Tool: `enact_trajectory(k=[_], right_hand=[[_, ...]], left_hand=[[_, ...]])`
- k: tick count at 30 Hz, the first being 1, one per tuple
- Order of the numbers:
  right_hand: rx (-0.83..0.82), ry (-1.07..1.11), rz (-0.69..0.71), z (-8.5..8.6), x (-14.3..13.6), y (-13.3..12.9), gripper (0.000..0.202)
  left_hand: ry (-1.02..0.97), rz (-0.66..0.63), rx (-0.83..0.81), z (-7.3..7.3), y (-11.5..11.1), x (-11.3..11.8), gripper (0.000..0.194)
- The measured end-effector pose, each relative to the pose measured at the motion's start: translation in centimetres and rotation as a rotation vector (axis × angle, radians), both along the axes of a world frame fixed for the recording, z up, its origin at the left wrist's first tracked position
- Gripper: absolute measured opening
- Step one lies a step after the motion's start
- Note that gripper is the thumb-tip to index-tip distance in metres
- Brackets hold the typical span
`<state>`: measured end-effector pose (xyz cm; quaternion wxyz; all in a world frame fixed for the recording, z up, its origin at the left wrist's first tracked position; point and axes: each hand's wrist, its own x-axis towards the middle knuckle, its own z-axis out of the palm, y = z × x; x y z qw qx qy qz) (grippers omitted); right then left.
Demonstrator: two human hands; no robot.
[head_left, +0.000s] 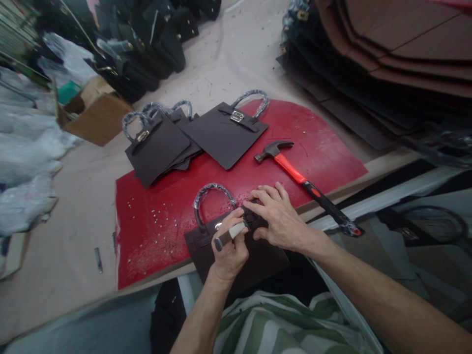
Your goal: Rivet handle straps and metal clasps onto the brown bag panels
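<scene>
Hidden under the right hand [278, 216]: the strap and clasp area of the flat dark brown handbag panel [236, 255], so the working end of the short tape-wrapped tool [230, 233] cannot be made out. Gripped in the clenched left hand [228, 248], that tool, lying across the panel's top edge just beside the right fingertips. Flat and spread, the right fingers, pressing on the panel, grasping nothing. Overhanging the near edge of the red work mat [155, 236], the panel's lower part, its plastic-wrapped handle loop [214, 194] lying on the mat. Scattered small metal rivets [155, 216] to the left; red-handled claw hammer [295, 172] to the right, well apart. Farther back, a stack of finished dark panels [158, 145] and one single panel [226, 130]. Bare red surface between these and the hands.
</scene>
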<state>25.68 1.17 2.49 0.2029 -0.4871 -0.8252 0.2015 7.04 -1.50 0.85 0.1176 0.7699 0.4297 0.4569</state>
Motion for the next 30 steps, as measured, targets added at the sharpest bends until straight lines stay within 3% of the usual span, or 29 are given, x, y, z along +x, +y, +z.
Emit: enact_trajectory(k=[9,12,15,17,20,24,27,30], right_hand=[[-0.003,0.007,0.011,0.0,-0.1,0.1,0.068],[0.011,0.074,-0.002,0.5,0.5,0.3,0.056],[0.110,0.068,-0.255,1.5,2.4,0.3,0.039],[0.121,-0.085,-0.460,2.2,4.1,0.4,0.035],[-0.125,-0.168,-0.620,3.2,6.4,1.0,0.022],[-0.542,0.147,-0.634,4.7,7.7,2.3,0.007],[-0.668,0.270,-0.560,6.6,7.3,2.4,0.013],[-0.698,0.392,-0.539,9.3,6.4,0.7,0.019]], left_hand=[[0.074,0.004,-0.042,0.4,0.9,0.1,0.010],[0.041,0.004,-0.059,0.4,1.0,0.3,0.010],[-0.010,0.003,-0.093,0.4,1.0,0.5,0.010],[-0.034,0.001,-0.115,0.3,1.0,0.6,0.010],[-0.045,-0.001,-0.153,0.4,1.0,0.7,0.014],[-0.036,-0.011,-0.180,0.8,1.1,1.0,0.018],[-0.037,-0.017,-0.166,1.0,1.2,1.1,0.017],[-0.063,-0.017,-0.158,0.8,1.2,1.2,0.015]])
